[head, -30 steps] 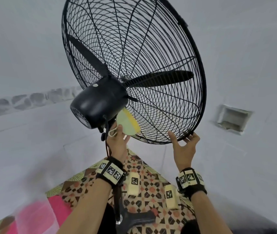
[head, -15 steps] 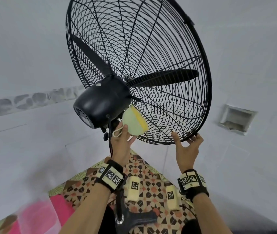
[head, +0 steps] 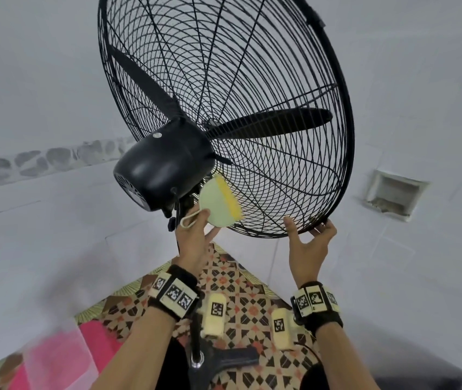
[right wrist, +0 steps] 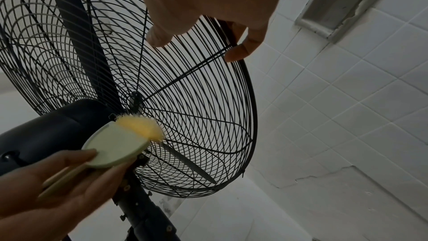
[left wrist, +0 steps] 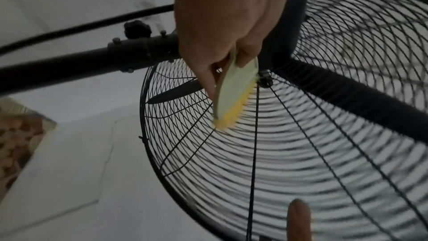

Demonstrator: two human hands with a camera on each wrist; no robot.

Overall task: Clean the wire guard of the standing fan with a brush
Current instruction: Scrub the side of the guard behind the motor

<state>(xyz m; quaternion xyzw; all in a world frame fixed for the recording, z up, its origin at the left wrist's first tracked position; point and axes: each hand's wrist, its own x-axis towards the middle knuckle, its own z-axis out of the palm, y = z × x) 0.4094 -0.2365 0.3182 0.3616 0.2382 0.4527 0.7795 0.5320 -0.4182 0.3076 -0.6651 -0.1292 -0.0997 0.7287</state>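
- Pinching the pale green brush (head: 218,205) between thumb and fingers of the left hand (head: 194,237), just below the black motor housing (head: 165,167).
- Pressing its yellow bristles (left wrist: 238,106) against the rear wires of the wire guard (head: 280,175), right beside the motor housing.
- Gripping the guard's lower rim (right wrist: 243,65), well to the side of the motor housing, with the curled fingers of the right hand (head: 310,246), thumb (right wrist: 158,37) lying on the wires.

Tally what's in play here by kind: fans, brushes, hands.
Standing fan: 1
Brush: 1, held in the left hand
Hands: 2, the right hand on the wire guard rim
Total: 4
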